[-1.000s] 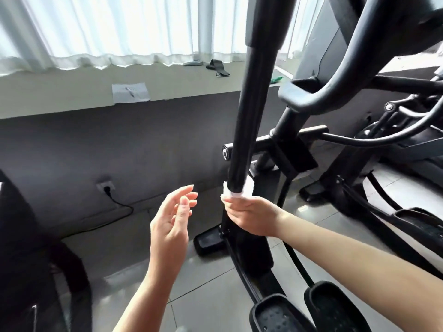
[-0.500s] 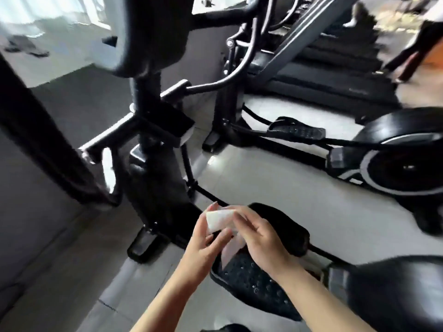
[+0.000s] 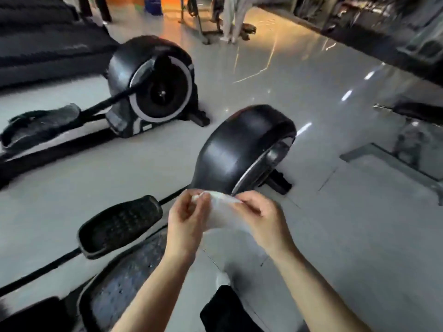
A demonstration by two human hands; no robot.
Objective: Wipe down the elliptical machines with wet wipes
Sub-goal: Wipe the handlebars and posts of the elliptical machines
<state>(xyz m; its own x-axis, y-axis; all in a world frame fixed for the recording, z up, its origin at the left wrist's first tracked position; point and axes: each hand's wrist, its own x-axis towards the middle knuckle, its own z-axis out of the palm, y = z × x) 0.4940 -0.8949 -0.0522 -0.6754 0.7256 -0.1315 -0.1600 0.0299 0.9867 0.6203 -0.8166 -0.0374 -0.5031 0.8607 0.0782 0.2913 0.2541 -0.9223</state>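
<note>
A white wet wipe point(image 3: 221, 212) is stretched between my two hands in the middle of the view. My left hand point(image 3: 185, 221) pinches its left corner and my right hand point(image 3: 262, 219) grips its right side. Just beyond my hands sits the black rear flywheel housing point(image 3: 239, 152) of the near elliptical machine. Its two black foot pedals lie lower left, one point(image 3: 119, 226) raised and one point(image 3: 119, 291) closer to me. The image is blurred by motion.
A second elliptical with a black flywheel cover point(image 3: 153, 85) and pedal point(image 3: 40, 125) stands at the upper left. Glossy grey floor tiles point(image 3: 335, 236) spread to the right. Other gym equipment point(image 3: 419, 130) lines the right and far edges.
The view has swung from the upright handlebar post down and round to the machine's rear flywheel. My right hand left the post, and both hands now hold the wipe spread between them.
</note>
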